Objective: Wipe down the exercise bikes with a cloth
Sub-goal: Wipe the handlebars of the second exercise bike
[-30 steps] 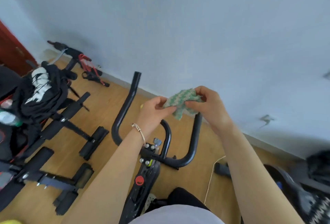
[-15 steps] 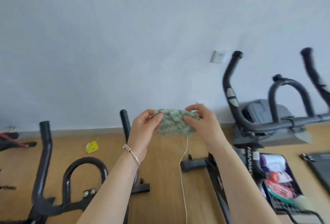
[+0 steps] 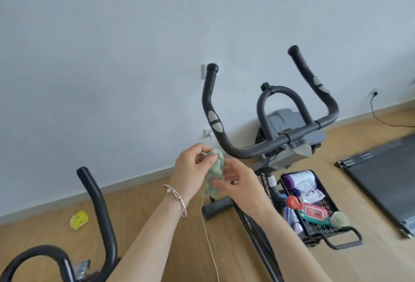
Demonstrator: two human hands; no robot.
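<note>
Cloth [image 3: 214, 175] pinched between left hand [image 3: 190, 174] & right hand [image 3: 241, 188], bike handlebar [image 3: 233, 149] just beyond, nearer the right.

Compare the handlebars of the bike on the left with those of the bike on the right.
The left bike's handlebars are plain black tube, cut off by the picture's lower edge; the right bike's handlebars show whole. The right bike's handlebars carry grey oval pads on both horns, while the left bike's handlebars show none. Both are dark, with upturned horns and a central loop.
</note>
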